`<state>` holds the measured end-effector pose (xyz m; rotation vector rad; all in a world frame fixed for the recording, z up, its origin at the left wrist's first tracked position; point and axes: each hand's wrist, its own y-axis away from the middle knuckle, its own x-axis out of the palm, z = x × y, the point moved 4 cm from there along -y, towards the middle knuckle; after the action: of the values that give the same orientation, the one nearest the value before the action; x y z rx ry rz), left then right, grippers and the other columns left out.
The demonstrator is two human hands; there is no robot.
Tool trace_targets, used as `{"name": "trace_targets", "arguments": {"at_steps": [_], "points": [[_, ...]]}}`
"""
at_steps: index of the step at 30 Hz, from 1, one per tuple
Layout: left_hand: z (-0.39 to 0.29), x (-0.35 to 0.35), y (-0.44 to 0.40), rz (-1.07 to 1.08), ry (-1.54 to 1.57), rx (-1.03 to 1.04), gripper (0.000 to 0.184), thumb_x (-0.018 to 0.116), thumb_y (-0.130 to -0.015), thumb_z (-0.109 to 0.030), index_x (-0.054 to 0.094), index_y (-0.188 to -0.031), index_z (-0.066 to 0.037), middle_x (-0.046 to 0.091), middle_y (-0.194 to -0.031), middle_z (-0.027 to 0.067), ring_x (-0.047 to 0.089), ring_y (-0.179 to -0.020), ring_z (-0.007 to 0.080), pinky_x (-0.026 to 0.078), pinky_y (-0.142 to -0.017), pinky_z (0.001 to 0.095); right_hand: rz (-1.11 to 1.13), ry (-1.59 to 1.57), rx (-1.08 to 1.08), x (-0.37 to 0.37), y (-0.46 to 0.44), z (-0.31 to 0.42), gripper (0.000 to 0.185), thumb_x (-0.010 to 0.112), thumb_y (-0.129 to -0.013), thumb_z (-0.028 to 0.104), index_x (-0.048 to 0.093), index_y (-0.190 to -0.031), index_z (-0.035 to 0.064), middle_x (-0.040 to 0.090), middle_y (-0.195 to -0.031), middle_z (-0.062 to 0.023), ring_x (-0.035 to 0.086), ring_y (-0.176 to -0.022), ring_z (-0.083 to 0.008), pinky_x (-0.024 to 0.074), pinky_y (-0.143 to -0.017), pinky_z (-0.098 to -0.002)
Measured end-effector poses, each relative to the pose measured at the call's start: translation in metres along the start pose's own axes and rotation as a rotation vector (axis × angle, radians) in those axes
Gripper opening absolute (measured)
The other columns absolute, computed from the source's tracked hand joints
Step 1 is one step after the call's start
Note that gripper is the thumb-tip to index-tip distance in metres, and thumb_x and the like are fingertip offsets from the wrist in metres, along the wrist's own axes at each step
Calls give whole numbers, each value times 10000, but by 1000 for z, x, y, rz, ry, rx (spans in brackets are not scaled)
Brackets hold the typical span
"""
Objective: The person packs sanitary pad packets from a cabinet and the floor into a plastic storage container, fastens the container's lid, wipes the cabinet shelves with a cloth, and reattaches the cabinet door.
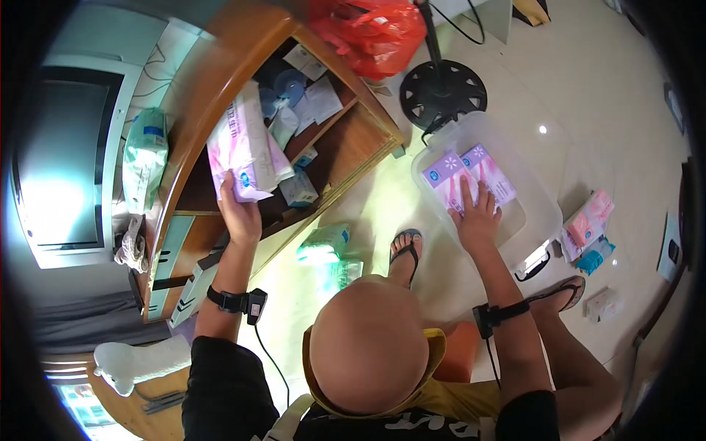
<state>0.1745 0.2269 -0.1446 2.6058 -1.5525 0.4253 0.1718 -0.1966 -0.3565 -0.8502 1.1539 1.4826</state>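
The left hand (240, 214) is gripping the large pink-and-white pack (239, 147) by its near end at the open cabinet (190, 132); a gentle, full grip is suiting that soft wrapper. Right hand (479, 219), fingers spread, is resting on two purple packs (447, 180) inside the clear bin (543, 202), best kept flat.

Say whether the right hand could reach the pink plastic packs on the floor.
Probably yes: the right hand touches purple-and-white packs in the clear plastic bin, and only the bin's wall seems between it and the pink packs.
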Motion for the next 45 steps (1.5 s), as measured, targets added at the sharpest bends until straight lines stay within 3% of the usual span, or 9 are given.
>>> {"name": "trace_targets", "arguments": {"at_steps": [10, 13, 15, 17, 23, 30, 34, 39, 45], "points": [[-7, -10, -11, 142, 83, -107, 559, 517, -949, -348, 430, -1403, -33, 570, -1329, 100, 536, -1238, 244, 392, -1058, 406, -48, -101, -29, -24, -4, 17, 827, 681, -848, 438, 262, -1538, 260, 263, -1543, -212, 200, -1448, -426, 173, -1068, -734], [-6, -11, -15, 216, 89, -160, 575, 530, -934, -325, 420, -1411, -23, 560, -1345, 110, 525, -1256, 251, 385, -1072, 414, -192, -38, -28, -48, -10, 37, 778, 715, -830, 404, 365, -1484, 167, 313, -1501, -256, 266, -1416, -440, 244, -1089, -660], [-6, -6, -16, 272, 76, -186, 595, 543, -924, -325, 410, -1418, -21, 552, -1355, 118, 517, -1267, 255, 378, -1083, 419, -228, -597, -313, -58, -18, 58, 721, 717, -848, 395, 418, -1443, 118, 372, -1457, -269, 341, -1376, -437, 328, -1094, -538], [-13, 13, -12, 420, -41, -140, 583, 564, -887, -289, 380, -1372, -22, 531, -1308, 117, 517, -1237, 246, 369, -1084, 403, 92, -1020, -337, -81, -11, 107, 764, 709, -868, 421, 369, -1473, 101, 410, -1426, -271, 393, -1351, -402, 382, -1074, -435], [-6, 12, 3, 618, -199, -301, 520, 651, -825, -157, 409, -1271, -42, 533, -1183, 80, 530, -1134, 169, 408, -1004, 324, 1015, -1682, -286, -89, 6, 243, 904, 686, -840, 572, 288, -1519, 129, 378, -1510, -132, 326, -1408, -322, 263, -1133, -502], [-18, 7, -12, 839, -508, -398, 525, 754, -761, -113, 465, -1195, -57, 547, -1125, 44, 531, -1084, 141, 405, -964, 298, 957, -1775, -298, -96, 3, 250, 739, 755, -816, 383, 436, -1423, 107, 535, -1373, -54, 420, -1339, -186, 288, -1093, -539], [-20, 14, 9, 758, -392, -455, 594, 809, -718, -180, 465, -1185, -51, 550, -1114, 51, 530, -1096, 153, 397, -974, 305, 968, -2089, -275, -53, -6, 268, 570, 675, -886, 343, 504, -1360, 75, 585, -1309, -58, 527, -1245, -218, 353, -1083, -400], [-35, 14, 17, 771, -140, -542, 703, 861, -702, -359, 457, -1181, -41, 519, -1175, 68, 525, -1111, 165, 396, -974, 304, 1168, -2198, -248, -61, 1, 270, 649, 663, -881, 357, 431, -1401, 45, 553, -1356, -103, 522, -1266, -264, 360, -1101, -440], [-32, -48, 13, 939, -407, -488, 800, 668, -820, -578, 468, -1356, -18, 486, -1351, 105, 444, -1293, 248, 282, -1108, 433, 1084, -2221, -103, -52, -6, 269, 602, 632, -880, 317, 435, -1368, 27, 555, -1332, -143, 542, -1235, -286, 384, -1094, -446]]}}
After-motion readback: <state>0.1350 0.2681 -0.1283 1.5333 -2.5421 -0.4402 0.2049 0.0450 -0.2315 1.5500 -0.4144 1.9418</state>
